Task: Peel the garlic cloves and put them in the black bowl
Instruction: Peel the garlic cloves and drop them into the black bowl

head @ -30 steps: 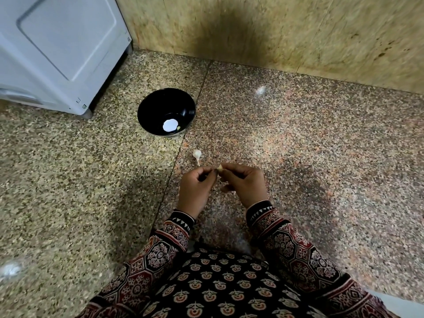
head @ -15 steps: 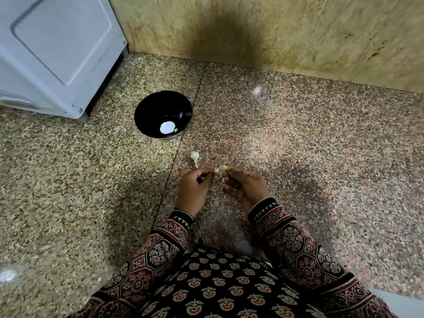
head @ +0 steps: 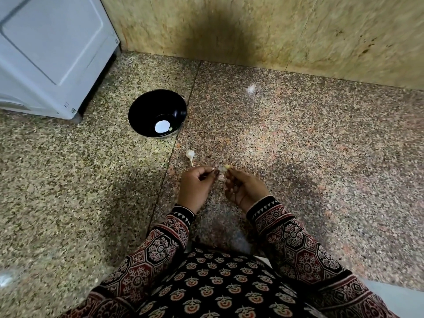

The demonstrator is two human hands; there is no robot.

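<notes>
A small yellowish garlic clove is pinched at the fingertips of the right hand, held just above the floor in front of the person's lap. The left hand is curled with its thumb and fingertips closed on a pale scrap of skin hanging off the clove (it is blurred, so its shape is unclear), and the two hands almost touch there. Just beyond the left hand a garlic bulb with a thin stalk lies on the floor beside a joint line between slabs. Farther on, toward the wall, the black bowl sits on the floor with one small peeled clove near a bright white glare spot in its bottom. A white appliance stands in the floor's far left corner, near the bowl. Patterned sleeves cover both forearms.
</notes>
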